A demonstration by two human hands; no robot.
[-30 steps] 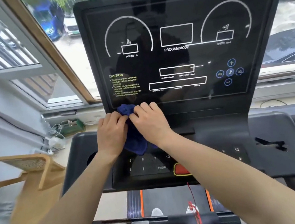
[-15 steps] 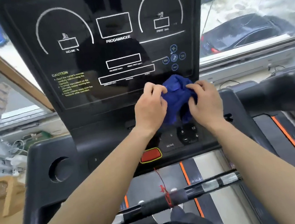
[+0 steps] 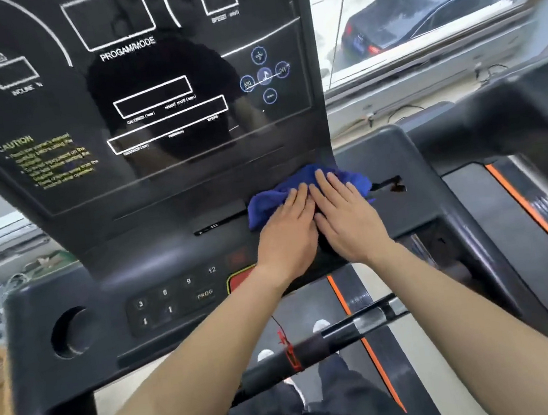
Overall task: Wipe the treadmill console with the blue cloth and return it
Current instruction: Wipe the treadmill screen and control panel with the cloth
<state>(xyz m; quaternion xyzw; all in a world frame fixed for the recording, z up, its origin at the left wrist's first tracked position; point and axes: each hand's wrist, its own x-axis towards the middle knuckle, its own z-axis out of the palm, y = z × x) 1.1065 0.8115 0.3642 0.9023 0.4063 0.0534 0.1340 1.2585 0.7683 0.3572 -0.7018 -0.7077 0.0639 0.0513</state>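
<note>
a: head view. mid-wipe, by the look of it. both palms flat on the blue cloth, side by side and touching, pressing it down at the foot of the treadmill console, near its lower right corner.

b: state of each grip?

a: left hand: fingers spread flat over the cloth's near left part, pinning it, not pinched round it. right hand: same, laid flat on the cloth's right half. so a pressing hold, no closed grasp on either side.

b: and the cloth itself?

a: deep blue, soft and bunched, folds showing past the fingertips and to the left of the left hand. partly hidden under both palms. looks limp enough to drag easily under pressure.

b: around the hands?

a: keypad with numbers and prog well to the left and nearer the body; red stop button just beside the left wrist; glossy display up and left; a slot in the deck just right of the right hand.

b: next move?

a: probably a sweep with steady downward pressure, leftwards over the keypad or up onto the display. return spot for the cloth not evident here.
</note>
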